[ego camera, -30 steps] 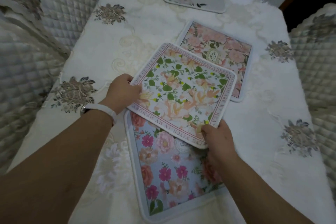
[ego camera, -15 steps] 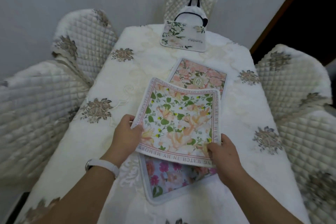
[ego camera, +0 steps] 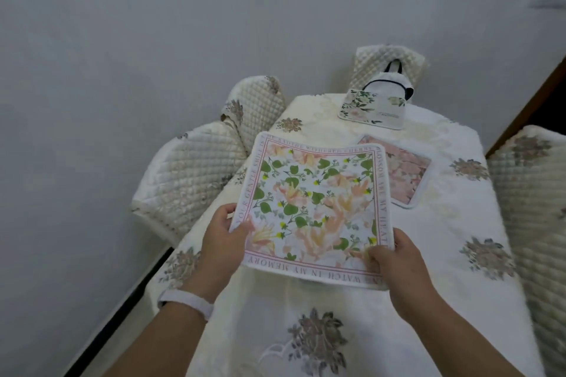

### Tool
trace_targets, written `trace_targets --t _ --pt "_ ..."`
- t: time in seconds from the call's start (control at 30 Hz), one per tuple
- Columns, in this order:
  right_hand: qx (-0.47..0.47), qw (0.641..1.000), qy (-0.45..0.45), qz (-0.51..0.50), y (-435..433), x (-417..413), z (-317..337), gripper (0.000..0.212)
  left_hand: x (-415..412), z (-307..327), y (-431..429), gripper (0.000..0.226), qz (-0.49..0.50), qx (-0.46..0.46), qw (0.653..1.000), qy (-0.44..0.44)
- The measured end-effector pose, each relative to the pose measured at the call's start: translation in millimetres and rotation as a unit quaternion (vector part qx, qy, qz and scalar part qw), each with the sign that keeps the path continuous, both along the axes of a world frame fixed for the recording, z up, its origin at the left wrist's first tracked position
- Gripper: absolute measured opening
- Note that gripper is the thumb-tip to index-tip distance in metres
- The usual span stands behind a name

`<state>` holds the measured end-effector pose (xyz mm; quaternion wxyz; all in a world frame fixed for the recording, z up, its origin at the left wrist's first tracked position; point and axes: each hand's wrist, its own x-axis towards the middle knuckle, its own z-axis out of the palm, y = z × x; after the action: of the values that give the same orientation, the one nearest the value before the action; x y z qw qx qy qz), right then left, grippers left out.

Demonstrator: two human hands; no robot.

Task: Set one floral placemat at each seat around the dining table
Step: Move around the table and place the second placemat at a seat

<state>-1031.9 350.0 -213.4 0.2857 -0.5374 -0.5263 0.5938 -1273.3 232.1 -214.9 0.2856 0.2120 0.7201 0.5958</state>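
- Head view: the placemat (ego camera: pixel 312 211) hangs raised above the table (ego camera: pixel 459 269), held by its near corners.
- Left hand (ego camera: pixel 222 243) and right hand (ego camera: pixel 398 266) pinch it, thumbs on top.
- It looks light and semi-flexible; a two-corner grip likely prevents sagging.

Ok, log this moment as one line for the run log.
step: carrying mat | left hand: grips mat | right hand: grips mat | mat: lifted over table | laid: pink mat, far mat
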Motion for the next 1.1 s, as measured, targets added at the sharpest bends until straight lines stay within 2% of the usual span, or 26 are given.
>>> trace_targets --t 0.07,0.13,0.2,0.6,0.87,1.1 --pt "0.006 0.999 0.007 0.032 -15.9 -0.1 3.2 0.055 8.2 9.2 -32.4 0.019 0.047 0.026 0.998 -0.040" --pt "0.011 0.998 0.012 0.061 -31.4 -5.6 8.6 0.047 13.2 20.7 -65.8 0.020 0.085 0.053 0.993 -0.061" --pt "0.024 0.995 0.008 0.092 -45.3 -16.5 13.4 0.040 14.5 30.7 -99.6 0.021 0.115 0.065 0.989 -0.059" --pt "0.033 0.970 0.042 0.236 -130.3 -113.4 33.1 0.038 -27.1 39.8 -241.2 0.021 0.248 0.074 0.965 -0.043" --pt "-0.011 0.966 0.062 0.251 -207.5 -241.9 25.4 0.041 -128.1 39.5 -325.0 0.025 0.296 0.099 0.949 -0.039" --pt "-0.032 0.966 0.069 0.247 -280.4 -350.2 10.8 0.046 -240.9 28.5 -392.7 0.019 0.293 0.075 0.953 -0.024"
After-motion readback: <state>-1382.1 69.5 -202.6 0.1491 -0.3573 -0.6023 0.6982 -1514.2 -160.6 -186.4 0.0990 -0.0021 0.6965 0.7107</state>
